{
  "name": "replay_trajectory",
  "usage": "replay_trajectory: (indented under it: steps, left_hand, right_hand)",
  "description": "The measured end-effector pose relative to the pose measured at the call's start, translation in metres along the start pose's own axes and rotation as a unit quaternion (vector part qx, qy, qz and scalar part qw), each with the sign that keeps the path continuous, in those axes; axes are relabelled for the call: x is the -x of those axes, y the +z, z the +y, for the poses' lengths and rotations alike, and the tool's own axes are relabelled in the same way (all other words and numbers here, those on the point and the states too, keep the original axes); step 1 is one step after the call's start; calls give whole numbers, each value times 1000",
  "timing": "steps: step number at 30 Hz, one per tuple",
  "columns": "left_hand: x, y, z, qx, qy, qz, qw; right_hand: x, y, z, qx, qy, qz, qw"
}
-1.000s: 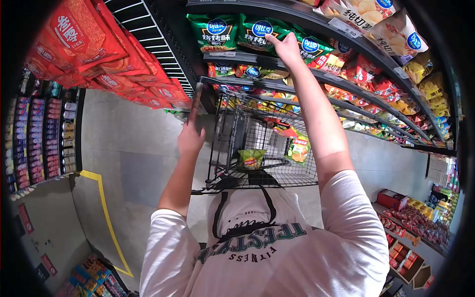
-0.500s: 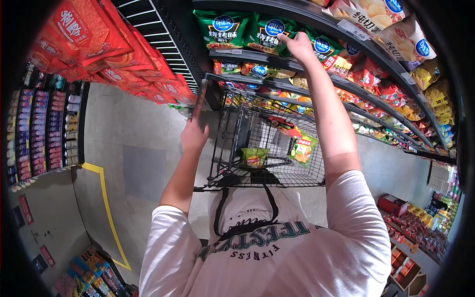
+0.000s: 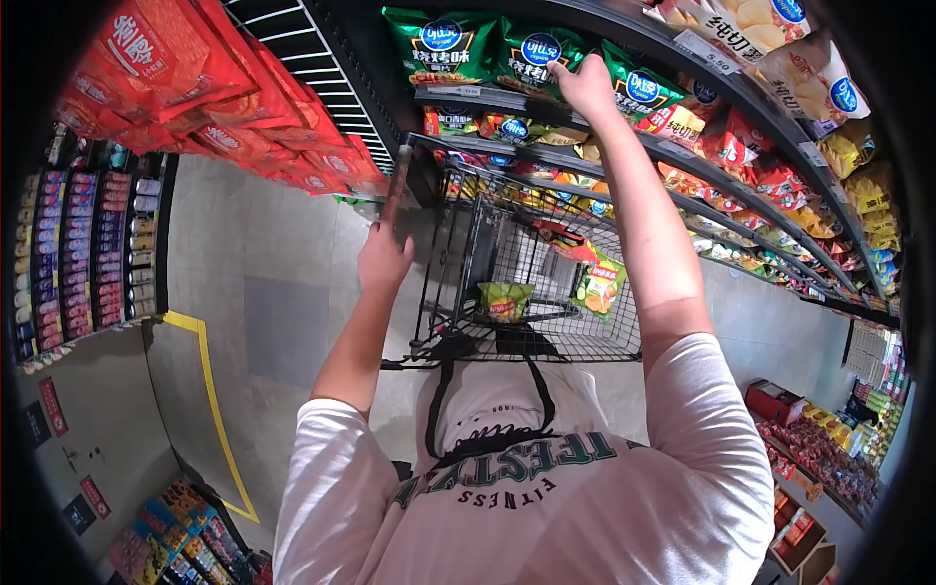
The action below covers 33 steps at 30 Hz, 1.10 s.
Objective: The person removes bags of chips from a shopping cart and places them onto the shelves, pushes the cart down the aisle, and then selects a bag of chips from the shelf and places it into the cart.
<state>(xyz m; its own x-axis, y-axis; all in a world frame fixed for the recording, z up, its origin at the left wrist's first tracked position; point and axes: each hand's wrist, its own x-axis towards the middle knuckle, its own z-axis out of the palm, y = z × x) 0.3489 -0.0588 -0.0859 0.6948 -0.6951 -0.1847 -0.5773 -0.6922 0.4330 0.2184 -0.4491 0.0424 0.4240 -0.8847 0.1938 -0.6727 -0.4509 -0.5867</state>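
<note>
On the upper shelf, my right hand point(image 3: 588, 90) is closed at the edge of a green chip bag point(image 3: 534, 60), the middle one of three; its thumb and fingers pinch the bag's right side. Another green bag point(image 3: 439, 47) stands to the left, and a third point(image 3: 639, 86) is just right of the hand. My left hand point(image 3: 383, 259) is wrapped round the handle point(image 3: 397, 185) of a black wire shopping cart point(image 3: 458, 263). Inside the cart lie a small green bag point(image 3: 504, 301), a green and orange bag point(image 3: 599, 287) and a red bag point(image 3: 565, 242).
Red bags point(image 3: 185, 73) hang from a wire rack at the upper left. Curved shelves point(image 3: 751, 195) of snack bags run down the right. Cans or bottles point(image 3: 88, 253) fill a shelf at the far left. Grey floor point(image 3: 283, 331) with a yellow line lies left of the cart.
The view has shifted slightly, so shelf and cart appear a little further right than at first. Both hands keep their places, one at the green bag, the other on the handle.
</note>
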Motion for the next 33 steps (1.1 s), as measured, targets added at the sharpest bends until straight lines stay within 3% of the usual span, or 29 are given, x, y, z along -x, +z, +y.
replay_trajectory:
  steps: [2, 3, 5, 9, 12, 15, 16, 17, 19, 20, 22, 23, 25, 27, 28, 29, 30, 33]
  left_hand:
    - [-6, 18, -32, -28, 17, 22, 999]
    - [-10, 33, -36, -31, 35, 28, 999]
    - [0, 3, -1, 15, 48, 31, 998]
    - [1, 7, -14, 22, 181, 208, 961]
    - [-3, -7, 10, 109, 261, 210, 936]
    - [-42, -40, 75, 210, 244, 110, 940]
    - [-72, -43, 92, 206, 298, 155, 919]
    - [-101, -45, 111, 204, 352, 199, 892]
    - [-134, -62, 142, 212, 284, 124, 927]
    - [-158, -63, 152, 190, 304, 135, 924]
    - [-176, -77, 158, 147, 283, 126, 939]
    - [-182, -76, 172, 134, 260, 96, 951]
    - [-211, -69, 171, 164, 251, 80, 951]
    - [-230, -69, 168, 147, 255, 79, 952]
    - [-227, -71, 172, 148, 250, 78, 954]
    - [-225, -71, 176, 156, 261, 79, 950]
    - [-226, -70, 174, 166, 273, 80, 944]
    - [-215, -73, 172, 236, 278, 18, 931]
  right_hand:
    - [-6, 1, 7, -13, 10, -66, 998]
    - [1, -5, -4, 34, 18, -29, 999]
    - [3, -9, -2, 36, 15, -53, 998]
    - [18, 8, 7, -123, 11, -41, 992]
    - [26, 24, 18, -159, -19, -53, 986]
    - [36, 39, 25, -206, -46, -38, 977]
    - [37, 44, 28, -216, -39, -47, 974]
    - [45, 43, 25, -184, -22, -27, 982]
    - [60, 53, 29, -96, 5, 37, 995]
    - [64, 71, 49, -12, -70, 102, 992]
    - [103, 42, 30, -186, 27, 2, 982]
    - [124, 42, 47, -213, 12, 24, 977]
    - [176, 18, 60, -243, -1, -78, 967]
    - [242, 16, 90, -259, 6, -107, 960]
    - [275, 4, 104, -219, 73, -183, 956]
    - [308, 10, 141, -187, 80, -239, 950]
    - [350, 14, 163, -204, 126, -193, 951]
    - [452, -5, 222, 48, 190, -294, 936]
